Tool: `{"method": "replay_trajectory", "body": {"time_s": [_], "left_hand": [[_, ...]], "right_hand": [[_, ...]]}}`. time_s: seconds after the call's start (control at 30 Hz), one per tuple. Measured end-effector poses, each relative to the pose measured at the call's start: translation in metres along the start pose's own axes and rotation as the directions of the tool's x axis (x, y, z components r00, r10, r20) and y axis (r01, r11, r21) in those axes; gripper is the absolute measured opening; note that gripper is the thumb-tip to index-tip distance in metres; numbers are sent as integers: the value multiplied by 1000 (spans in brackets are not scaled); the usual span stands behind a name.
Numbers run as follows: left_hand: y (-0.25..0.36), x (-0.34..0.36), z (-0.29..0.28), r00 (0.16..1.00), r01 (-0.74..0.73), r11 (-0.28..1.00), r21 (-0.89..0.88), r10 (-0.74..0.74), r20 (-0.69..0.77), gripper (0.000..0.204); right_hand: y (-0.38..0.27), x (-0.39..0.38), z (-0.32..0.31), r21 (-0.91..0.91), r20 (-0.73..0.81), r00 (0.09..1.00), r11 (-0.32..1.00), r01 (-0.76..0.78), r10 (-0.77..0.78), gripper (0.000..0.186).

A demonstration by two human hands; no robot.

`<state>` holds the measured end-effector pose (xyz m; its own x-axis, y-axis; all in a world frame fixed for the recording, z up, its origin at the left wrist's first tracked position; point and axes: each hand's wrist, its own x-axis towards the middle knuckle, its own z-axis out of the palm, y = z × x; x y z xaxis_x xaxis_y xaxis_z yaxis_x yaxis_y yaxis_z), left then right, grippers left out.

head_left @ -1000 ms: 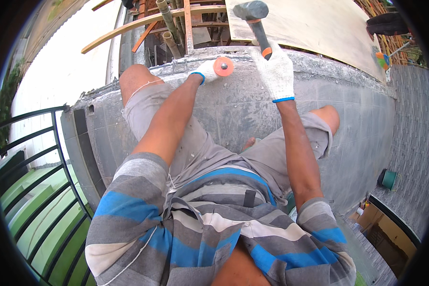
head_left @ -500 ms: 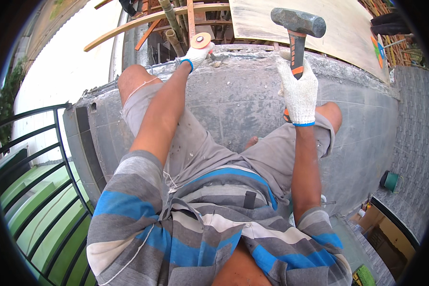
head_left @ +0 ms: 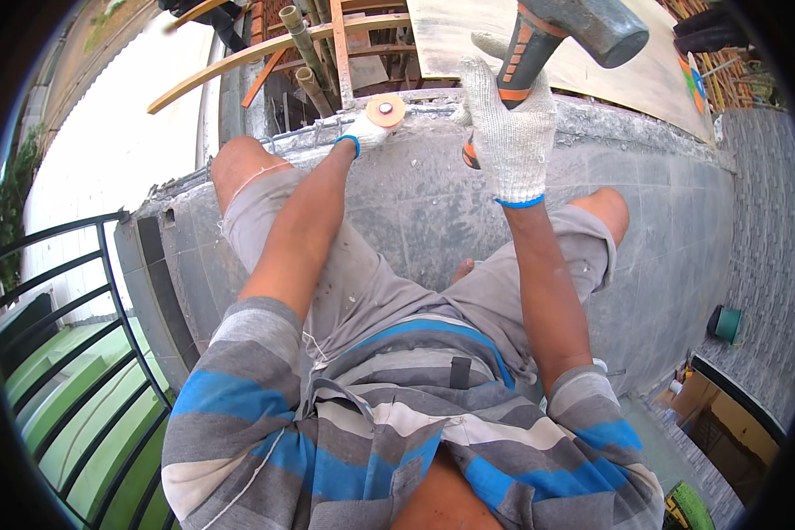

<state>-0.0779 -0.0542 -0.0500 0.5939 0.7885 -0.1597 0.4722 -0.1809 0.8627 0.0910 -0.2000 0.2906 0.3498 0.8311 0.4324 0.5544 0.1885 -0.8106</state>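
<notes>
My right hand, in a white knit glove with a blue cuff, is closed around the black and orange handle of a club hammer. The hammer is raised, its heavy grey head up and to the right of the glove. My left hand, gloved alike, grips a chisel with a round tan hand guard at the broken concrete edge of the ledge. Its metal end is struck-looking and faces up at the guard's centre; glove and guard hide the lower part.
I sit on a dusty grey tiled ledge, knees apart. Beyond its edge are timber beams, bamboo poles and a plywood sheet. A black railing stands at left. At right is a green bucket. Someone's dark-clothed legs show at upper left.
The hammer in my right hand has come up closer and swung left, its head tilting to the right. My left hand with the chisel stays nearly in place.
</notes>
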Motion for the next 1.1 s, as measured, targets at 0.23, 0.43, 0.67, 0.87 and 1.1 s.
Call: {"method": "replay_trajectory", "body": {"time_s": [0.23, 0.43, 0.67, 0.87, 1.1], "left_hand": [[14, 0, -8, 957, -5, 920, 392, -109, 269, 28], [-4, -9, 8, 984, -178, 964, 200, 168, 64, 31], [-13, 18, -27, 827, -24, 950, -311, -156, -540, 22], [12, 16, -50, 870, 68, 734, -675, -374, -320, 21], [-4, 11, -12, 950, 267, 875, -404, -308, -40, 27]], "right_hand": [[102, -91, 71, -622, 455, 709, 762, -180, 539, 24], [124, -119, 57, -505, 415, 745, 813, -289, 523, 33], [104, -76, 17, -240, 293, 641, 703, -669, 709, 39], [92, -62, -5, -114, 311, 560, 616, -780, 768, 35], [136, -100, 5, -261, 418, 397, 527, -809, 817, 33]]}}
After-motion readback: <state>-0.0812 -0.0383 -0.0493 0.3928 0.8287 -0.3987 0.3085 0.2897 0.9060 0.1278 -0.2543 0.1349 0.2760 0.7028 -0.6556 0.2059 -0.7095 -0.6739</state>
